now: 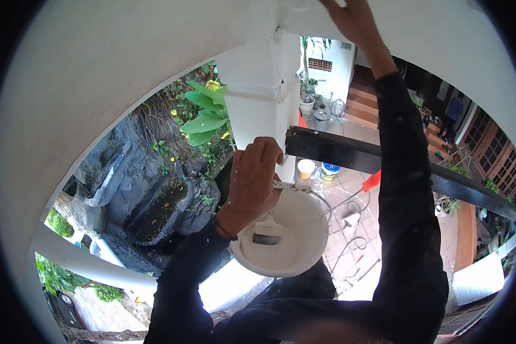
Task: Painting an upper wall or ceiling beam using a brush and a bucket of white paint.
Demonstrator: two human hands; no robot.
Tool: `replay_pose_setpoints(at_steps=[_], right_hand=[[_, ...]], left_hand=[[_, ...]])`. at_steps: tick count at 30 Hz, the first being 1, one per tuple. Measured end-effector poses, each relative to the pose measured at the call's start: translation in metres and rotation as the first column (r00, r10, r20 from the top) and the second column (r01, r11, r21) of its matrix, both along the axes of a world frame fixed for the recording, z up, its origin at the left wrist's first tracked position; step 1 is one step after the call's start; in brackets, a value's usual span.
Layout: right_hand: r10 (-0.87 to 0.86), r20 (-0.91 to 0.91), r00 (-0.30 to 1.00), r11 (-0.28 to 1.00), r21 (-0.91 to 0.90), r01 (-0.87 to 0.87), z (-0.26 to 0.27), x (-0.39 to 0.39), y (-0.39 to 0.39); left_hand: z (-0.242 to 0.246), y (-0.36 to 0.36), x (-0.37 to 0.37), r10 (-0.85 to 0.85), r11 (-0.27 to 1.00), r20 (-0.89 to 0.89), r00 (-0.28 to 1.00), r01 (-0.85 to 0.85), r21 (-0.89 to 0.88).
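My left hand (pixel 251 185), fingers curled, is at the far-left rim of a white plastic bucket (pixel 303 241) held or resting close before my body. A flat paintbrush (pixel 267 230) with dark bristle tips slants inside the bucket, its handle running up beneath my hand. Beside my thumb, a paint-caked bar (pixel 294 186) lies across the rim. Whether my fingers grip the bar, the brush or the rim is hidden. Raised high, my right hand (pixel 354 23) reaches up against a white painted surface (pixel 309 15). Its fingertips are cut off by the picture's top edge.
A white column (pixel 256 103) stands ahead, with a black beam (pixel 339 148) running right from it. Far below, paint tubs (pixel 329 171) and cables lie on paint-spotted tiles (pixel 365 215). Rocks (pixel 124 180) drop away at left. A person (pixel 453 112) stands near brown steps (pixel 361 105).
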State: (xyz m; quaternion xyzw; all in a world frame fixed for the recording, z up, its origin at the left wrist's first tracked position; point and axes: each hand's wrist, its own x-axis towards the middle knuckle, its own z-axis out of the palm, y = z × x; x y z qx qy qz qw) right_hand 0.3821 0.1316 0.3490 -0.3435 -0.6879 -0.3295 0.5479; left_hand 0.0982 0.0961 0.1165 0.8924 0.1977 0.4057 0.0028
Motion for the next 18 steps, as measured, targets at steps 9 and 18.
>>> replay_pose_setpoints(at_steps=[9, 18], right_hand=[[-0.140, 0.152, 0.978, 0.872, 0.486, 0.049, -0.008, -0.035, 0.009], [0.115, 0.161, 0.980, 0.993, -0.046, -0.108, 0.007, -0.007, 0.030]], left_hand=[[-0.019, 0.008, -0.007, 0.065, 0.995, -0.046, 0.997, -0.068, -0.075], [-0.023, 0.014, -0.009, 0.096, 0.995, -0.026, 0.995, -0.097, -0.030]])
